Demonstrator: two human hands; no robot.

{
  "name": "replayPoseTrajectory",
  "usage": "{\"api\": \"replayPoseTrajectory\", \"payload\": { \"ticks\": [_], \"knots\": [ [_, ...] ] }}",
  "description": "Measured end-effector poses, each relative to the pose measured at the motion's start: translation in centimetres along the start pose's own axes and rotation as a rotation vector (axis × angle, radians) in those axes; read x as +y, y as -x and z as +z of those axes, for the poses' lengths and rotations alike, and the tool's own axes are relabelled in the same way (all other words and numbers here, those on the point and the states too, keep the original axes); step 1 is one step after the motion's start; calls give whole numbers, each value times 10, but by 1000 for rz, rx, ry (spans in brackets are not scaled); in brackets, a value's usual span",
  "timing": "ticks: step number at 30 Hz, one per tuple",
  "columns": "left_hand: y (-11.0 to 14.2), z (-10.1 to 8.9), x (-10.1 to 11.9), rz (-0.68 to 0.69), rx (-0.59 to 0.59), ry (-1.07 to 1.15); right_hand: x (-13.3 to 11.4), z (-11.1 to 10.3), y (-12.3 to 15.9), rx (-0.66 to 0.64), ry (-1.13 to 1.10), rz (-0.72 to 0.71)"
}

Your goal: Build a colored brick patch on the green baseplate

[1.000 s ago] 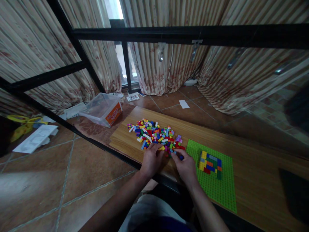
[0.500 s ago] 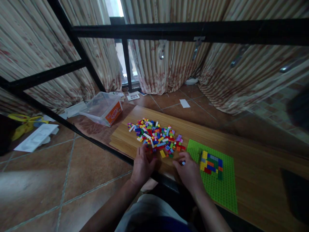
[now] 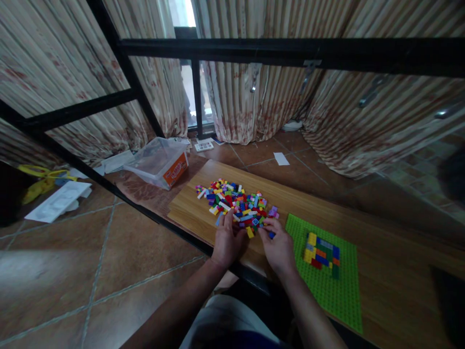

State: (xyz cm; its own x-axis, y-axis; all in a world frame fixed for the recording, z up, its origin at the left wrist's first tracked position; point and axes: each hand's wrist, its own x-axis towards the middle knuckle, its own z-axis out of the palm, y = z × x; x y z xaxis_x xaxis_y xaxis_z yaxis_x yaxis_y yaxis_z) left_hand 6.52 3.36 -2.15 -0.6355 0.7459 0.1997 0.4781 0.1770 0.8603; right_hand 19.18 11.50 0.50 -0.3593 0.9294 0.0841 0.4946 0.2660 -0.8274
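A loose heap of small colourful toy building bricks (image 3: 241,201) lies on a wooden board. At the heap's near left edge is my left hand (image 3: 227,242), its fingers stretched over the bricks and thumb apart, with nothing visible in it. My right hand (image 3: 279,248) is at the near right edge, fingers curled around a blue brick (image 3: 271,235) that partly shows between thumb and fingers. A yellow brick (image 3: 250,232) lies between the two hands. To the right, a green studded baseplate (image 3: 341,300) bears a block of joined bricks (image 3: 321,254) in several colours.
The wooden board (image 3: 381,261) sits low before me, with a black frame rail along its near side. Beyond its left end stands a clear plastic box (image 3: 156,162) with an orange label. Tiled floor, a white paper (image 3: 281,159) and striped curtains (image 3: 232,106) lie beyond.
Both hands have moved forward to the heap; the left now reaches over its edge. The blue brick has moved along with my right hand. The view has shifted slightly.
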Motion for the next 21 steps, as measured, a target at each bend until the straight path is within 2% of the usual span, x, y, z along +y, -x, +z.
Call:
{"api": "replayPoseTrajectory", "payload": {
  "ticks": [3,5,8,11,17,21],
  "knots": [
    [2,-2,1,37,-20,50,10,-15,-17,126,127,-23],
    [4,-5,2,57,-16,53,19,-24,-32,146,259,-44],
    [5,-9,2,74,8,44,32,-29,-50,48,437,-57],
    [4,-10,1,108,9,41,39,-28,-59,-14,517,-72],
    [5,-10,0,148,-7,7,46,-22,-62,5,449,-114],
    [6,-10,0,143,-13,32,39,-24,-57,-37,344,-115]
  ]
}}
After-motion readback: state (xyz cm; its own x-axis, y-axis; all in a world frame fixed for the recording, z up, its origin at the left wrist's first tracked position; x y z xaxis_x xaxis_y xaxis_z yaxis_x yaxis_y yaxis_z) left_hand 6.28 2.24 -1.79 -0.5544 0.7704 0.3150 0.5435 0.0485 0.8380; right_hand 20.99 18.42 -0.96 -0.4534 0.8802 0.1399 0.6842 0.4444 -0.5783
